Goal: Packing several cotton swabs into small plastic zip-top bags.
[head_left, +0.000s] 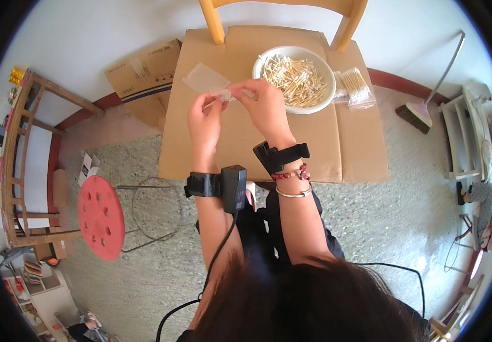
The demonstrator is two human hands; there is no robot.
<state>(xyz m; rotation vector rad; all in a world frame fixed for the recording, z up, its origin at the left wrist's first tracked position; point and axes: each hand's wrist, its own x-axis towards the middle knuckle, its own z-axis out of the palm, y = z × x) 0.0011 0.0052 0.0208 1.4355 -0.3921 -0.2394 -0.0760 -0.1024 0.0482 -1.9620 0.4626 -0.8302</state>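
My left hand and my right hand are close together above the cardboard-covered seat, fingertips pinched on the near end of a small clear plastic bag. The bag's flat far end reaches away to the left. Whitish bits show between the fingertips, too small to tell what they are. Just right of my right hand is a white round bowl, heaped with loose cotton swabs. To the right of the bowl lie filled clear bags of cotton swabs.
The cardboard sheet covers a wooden chair. A red round stool and a wooden rack stand left, a folded carton behind. A broom leans at right. A cable runs along my left forearm.
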